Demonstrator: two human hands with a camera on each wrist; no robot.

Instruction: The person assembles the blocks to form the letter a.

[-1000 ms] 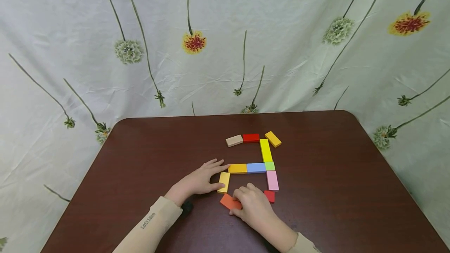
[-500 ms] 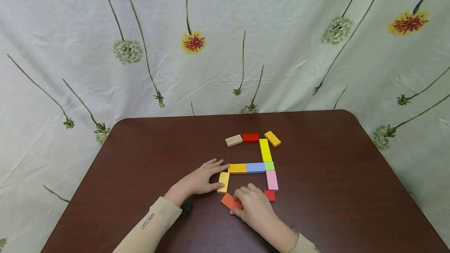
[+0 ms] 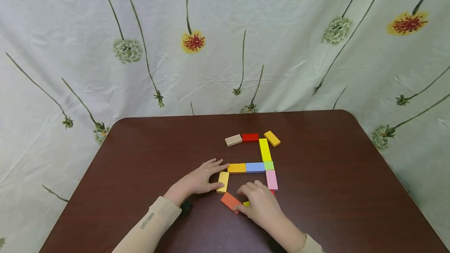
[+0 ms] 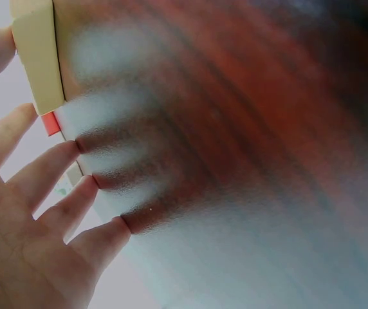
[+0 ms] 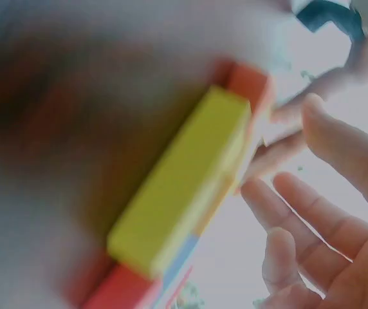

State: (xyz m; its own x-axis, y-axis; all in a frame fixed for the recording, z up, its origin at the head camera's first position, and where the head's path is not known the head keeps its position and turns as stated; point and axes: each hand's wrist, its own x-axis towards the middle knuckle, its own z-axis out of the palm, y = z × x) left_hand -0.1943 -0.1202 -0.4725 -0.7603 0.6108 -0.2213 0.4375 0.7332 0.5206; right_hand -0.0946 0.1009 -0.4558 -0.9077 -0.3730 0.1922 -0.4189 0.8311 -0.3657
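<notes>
My left hand (image 3: 200, 178) lies spread on the table, its thumb at the pale yellow block (image 3: 223, 182) and a fingertip at the left end of the orange-yellow block (image 3: 237, 168). In the left wrist view the fingers are straight and reach the tabletop. My right hand (image 3: 263, 203) hovers over a yellow-green block (image 5: 177, 183), mostly hidden under it in the head view. Its fingers are loosely bent and hold nothing. The thumb overlaps the corner of the tilted orange block (image 3: 230, 202). A red block (image 5: 125, 290) adjoins the yellow-green one.
Blue (image 3: 254, 167), green (image 3: 268, 165), pink (image 3: 271, 179) and long yellow (image 3: 265, 150) blocks join in a line. Farther back lie a red block (image 3: 250, 138), a beige block (image 3: 233, 140) and a yellow block (image 3: 272, 138). A flowered cloth (image 3: 218, 73) hangs behind the table (image 3: 334, 175).
My right hand has let go of the orange block and shifted slightly right, its fingers loosening. Part of the yellow-green block now shows beneath it. My left hand has stayed put.
</notes>
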